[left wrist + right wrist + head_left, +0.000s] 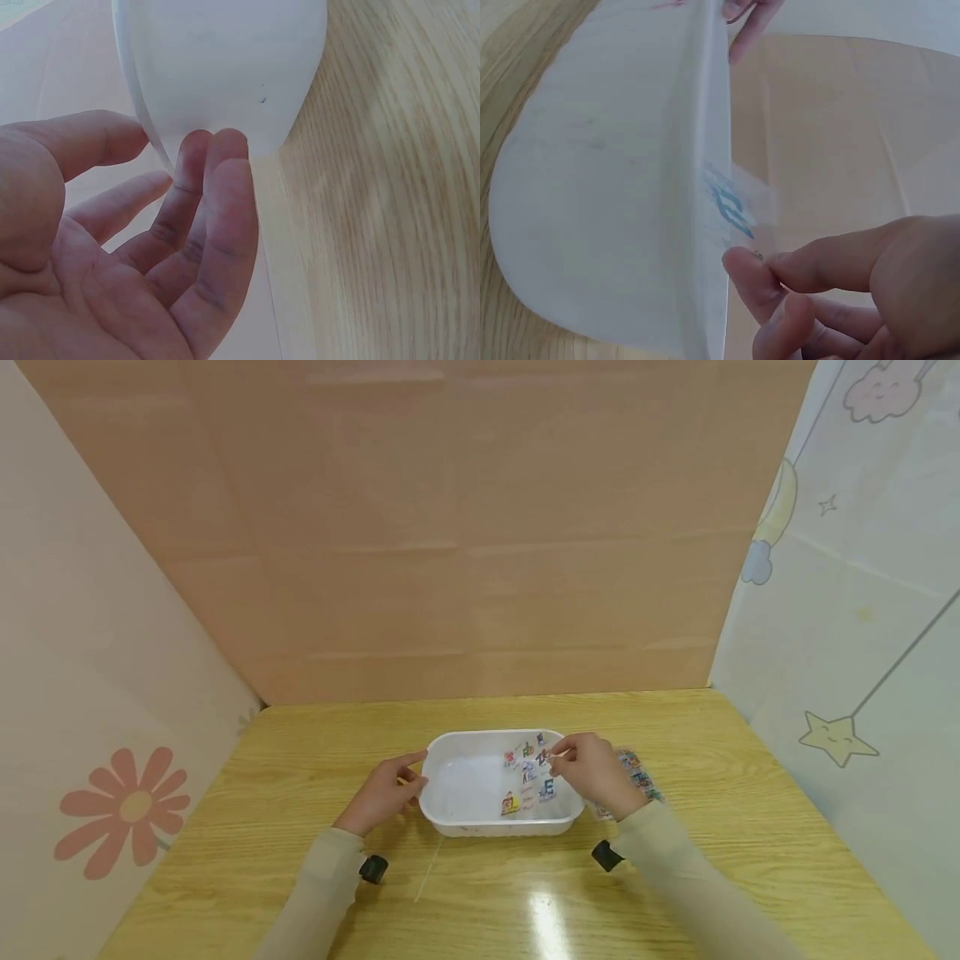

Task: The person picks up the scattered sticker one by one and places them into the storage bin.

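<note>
A white plastic tray (457, 827) with rounded corners stands on the table. My left hand (385, 793) holds its left end; in the left wrist view, curled fingertips (225, 150) press the outer wall and another digit meets the rim. A clear sticker sheet (528, 774) with several coloured prints lies over the right part of the tray. At the sheet's right edge, my right hand (588, 768) pinches with thumb and forefinger. The right wrist view shows a blue print on the sheet (731, 206) beside the tray's rim, just past those fingertips.
More colourful sticker sheets (637, 770) lie on the table right of the tray, partly under my right hand. A thin pale strip (427, 870) lies in front of the tray. The wooden table (360, 727) meets a brown back panel (465, 568) and patterned side walls.
</note>
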{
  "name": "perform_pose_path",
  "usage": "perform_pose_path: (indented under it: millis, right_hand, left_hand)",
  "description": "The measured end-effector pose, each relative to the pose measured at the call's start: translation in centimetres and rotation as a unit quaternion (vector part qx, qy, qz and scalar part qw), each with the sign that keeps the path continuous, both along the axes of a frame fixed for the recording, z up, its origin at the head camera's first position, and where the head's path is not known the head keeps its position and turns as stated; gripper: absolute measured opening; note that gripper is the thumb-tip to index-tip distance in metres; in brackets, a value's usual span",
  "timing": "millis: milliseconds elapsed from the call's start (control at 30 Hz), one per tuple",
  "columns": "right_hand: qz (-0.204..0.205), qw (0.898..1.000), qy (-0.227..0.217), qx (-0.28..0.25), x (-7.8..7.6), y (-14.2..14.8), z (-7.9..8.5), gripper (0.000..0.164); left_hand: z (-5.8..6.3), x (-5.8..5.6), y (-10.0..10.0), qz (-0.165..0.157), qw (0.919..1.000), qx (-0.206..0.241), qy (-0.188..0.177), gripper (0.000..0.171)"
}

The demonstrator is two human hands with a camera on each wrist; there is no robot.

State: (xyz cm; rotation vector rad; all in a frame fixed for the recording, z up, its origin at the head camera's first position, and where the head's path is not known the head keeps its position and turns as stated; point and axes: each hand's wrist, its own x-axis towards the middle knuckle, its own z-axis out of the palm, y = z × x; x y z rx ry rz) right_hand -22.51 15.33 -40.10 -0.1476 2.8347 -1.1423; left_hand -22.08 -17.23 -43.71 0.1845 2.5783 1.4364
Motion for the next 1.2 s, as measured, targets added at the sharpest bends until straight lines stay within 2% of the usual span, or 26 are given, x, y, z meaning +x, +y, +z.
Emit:
perform_pose_path:
  millis: [233, 533, 867, 1200]
  right_hand:
    - [-0.009, 0.998, 0.034, 0.055, 0.3, -0.5, -0.1, 0.029]
    - [-0.009, 0.994, 0.045, 0.102, 0.2, -1.1, -0.7, 0.037]
    - [0.003, 0.991, 0.048, 0.126, 0.1, -1.4, -1.2, 0.028]
    - [0.004, 0.992, 0.043, 0.122, -0.2, -1.2, -1.5, 0.026]
  left_hand:
    - [0.5, 0.2, 0.3, 0.001, 1.0000, -0.006, 0.004, 0.051]
    - [0.3, 0.2, 0.3, -0.009, 0.9999, 0.004, 0.010, 0.051]
    - [0.2, 0.1, 0.5, 0.011, 0.9999, -0.006, 0.003, 0.051]
    - [0.2, 0.1, 0.8, 0.014, 0.9998, 0.017, 0.001, 0.050]
